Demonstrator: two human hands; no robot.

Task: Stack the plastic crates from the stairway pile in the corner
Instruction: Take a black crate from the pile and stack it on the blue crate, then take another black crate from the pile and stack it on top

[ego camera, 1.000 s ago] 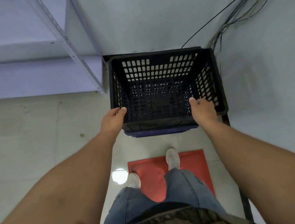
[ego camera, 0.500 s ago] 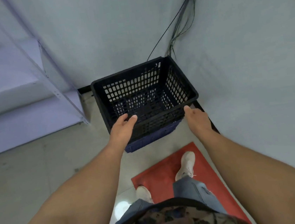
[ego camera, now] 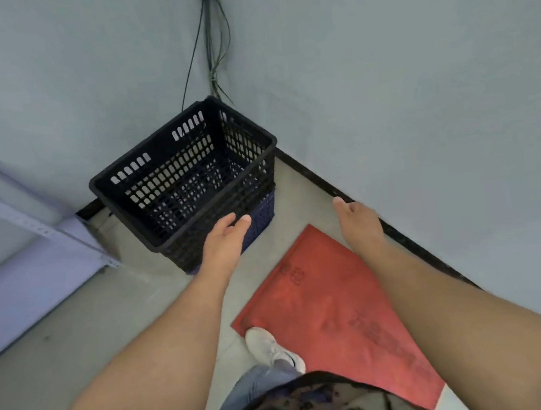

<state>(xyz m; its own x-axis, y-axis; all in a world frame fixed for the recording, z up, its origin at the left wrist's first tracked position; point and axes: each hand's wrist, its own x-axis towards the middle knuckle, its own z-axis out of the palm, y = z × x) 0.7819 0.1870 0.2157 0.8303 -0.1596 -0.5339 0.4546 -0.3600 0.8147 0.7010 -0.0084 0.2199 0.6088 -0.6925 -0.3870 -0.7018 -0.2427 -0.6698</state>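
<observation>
Both hands are loose and empty. The left hand, fingers relaxed, hangs in front of the near rim of the black crate, can't tell if it touches. The right hand is well clear. The crate sits in the corner, mid-frame, nested on a blue crate that's mostly hidden.

Your left hand covers part of the near wall of the black crate, and of the blue crate beneath it you see only a strip at the lower right. The shelving unit runs off the left edge. Your shirt hides most of your legs; one white shoe shows. The lettering on the red mat is too faint to read.
</observation>
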